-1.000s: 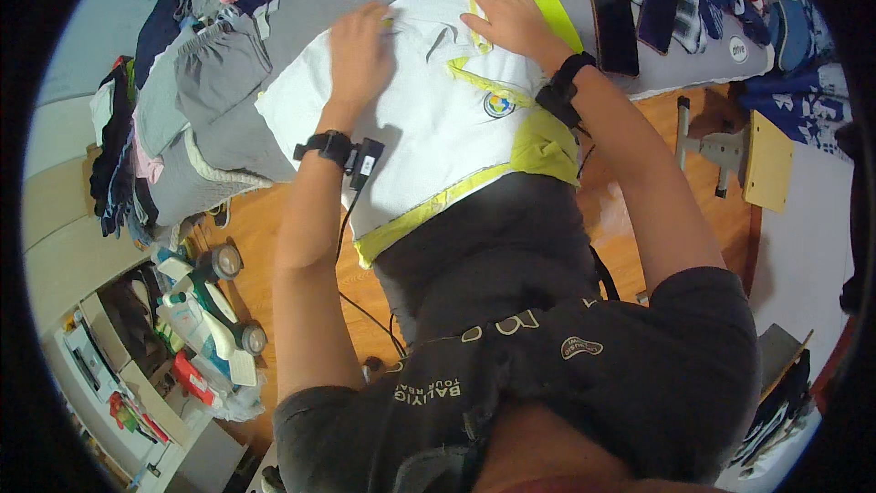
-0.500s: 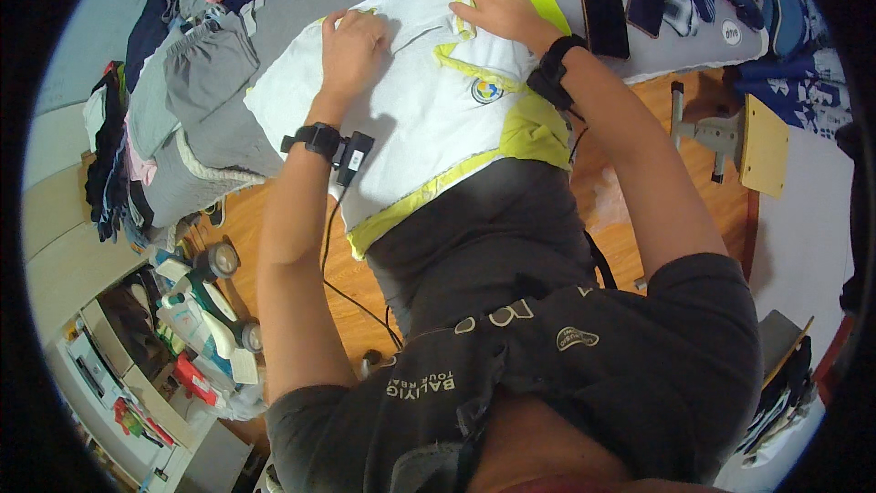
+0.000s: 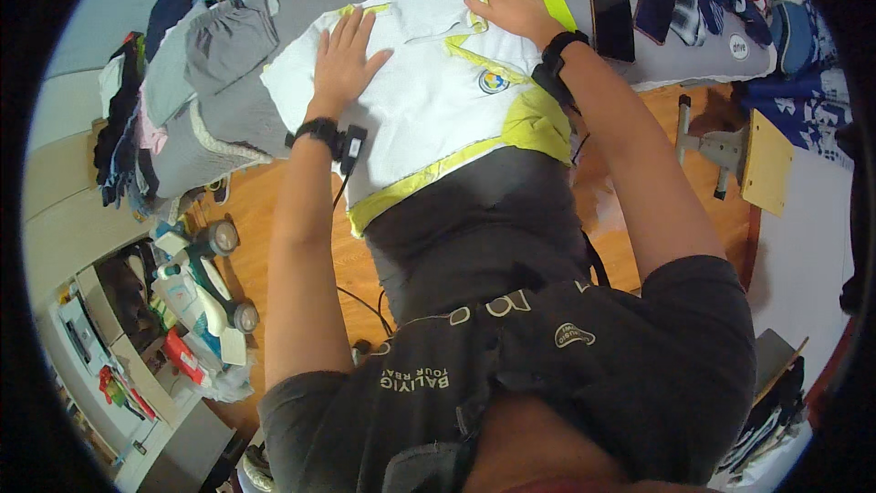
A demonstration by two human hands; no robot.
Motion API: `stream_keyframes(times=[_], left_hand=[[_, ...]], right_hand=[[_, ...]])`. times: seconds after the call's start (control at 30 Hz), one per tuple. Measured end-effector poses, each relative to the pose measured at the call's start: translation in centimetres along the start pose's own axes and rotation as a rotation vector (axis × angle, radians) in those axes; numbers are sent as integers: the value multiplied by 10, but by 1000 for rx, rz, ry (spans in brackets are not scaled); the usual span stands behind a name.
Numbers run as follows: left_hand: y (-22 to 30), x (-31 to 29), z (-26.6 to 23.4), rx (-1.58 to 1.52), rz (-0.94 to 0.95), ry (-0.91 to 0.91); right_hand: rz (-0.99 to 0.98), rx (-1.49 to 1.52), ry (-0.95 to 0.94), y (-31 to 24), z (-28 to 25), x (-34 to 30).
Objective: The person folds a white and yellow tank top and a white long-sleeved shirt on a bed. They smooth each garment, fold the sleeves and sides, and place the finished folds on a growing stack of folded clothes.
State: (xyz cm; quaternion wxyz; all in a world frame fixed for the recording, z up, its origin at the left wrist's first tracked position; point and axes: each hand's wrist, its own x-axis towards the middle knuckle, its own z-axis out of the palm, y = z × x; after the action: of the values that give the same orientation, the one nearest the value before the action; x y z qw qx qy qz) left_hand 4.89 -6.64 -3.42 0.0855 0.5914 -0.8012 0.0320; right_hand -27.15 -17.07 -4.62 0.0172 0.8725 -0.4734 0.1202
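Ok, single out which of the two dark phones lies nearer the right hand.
The left phone in the picture: it lies between the right hand and the other phone, which sits farther right, by the plaid garment.

A dark T-shirt (with pale print) is worn with black wristbands, the left bearing a small box.

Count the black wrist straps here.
2: one black band-shaped strap on the wrist of the left hand, another strap on the wrist of the right hand. Any beneath piled multicoloured clothes would be hidden.
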Motion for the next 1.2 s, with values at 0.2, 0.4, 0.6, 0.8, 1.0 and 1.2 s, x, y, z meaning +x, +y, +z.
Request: stream_keyframes(times=[0.2,0.4,0.6,0.8,1.0,1.2], left_hand=[[-6,-145,-57,-216,-49,-122],[73,-290,-87,-199,-373,-148],[113,-291,-66,-332,-381,85],[94,-273,-77,-297,-239,211],[100,-275,-78,-329,-308,225],[101,-278,-79,-284,-349,207]], right_hand=[[-18,350,171,11,-22,-23],[-7,169,220,34,-59,-185],[59,342,200,-11,-63,-245],[-93,477,255,-15,-65,-232],[259,1057,-19,17,-72,-184],[577,708,72,6,-52,-127]])
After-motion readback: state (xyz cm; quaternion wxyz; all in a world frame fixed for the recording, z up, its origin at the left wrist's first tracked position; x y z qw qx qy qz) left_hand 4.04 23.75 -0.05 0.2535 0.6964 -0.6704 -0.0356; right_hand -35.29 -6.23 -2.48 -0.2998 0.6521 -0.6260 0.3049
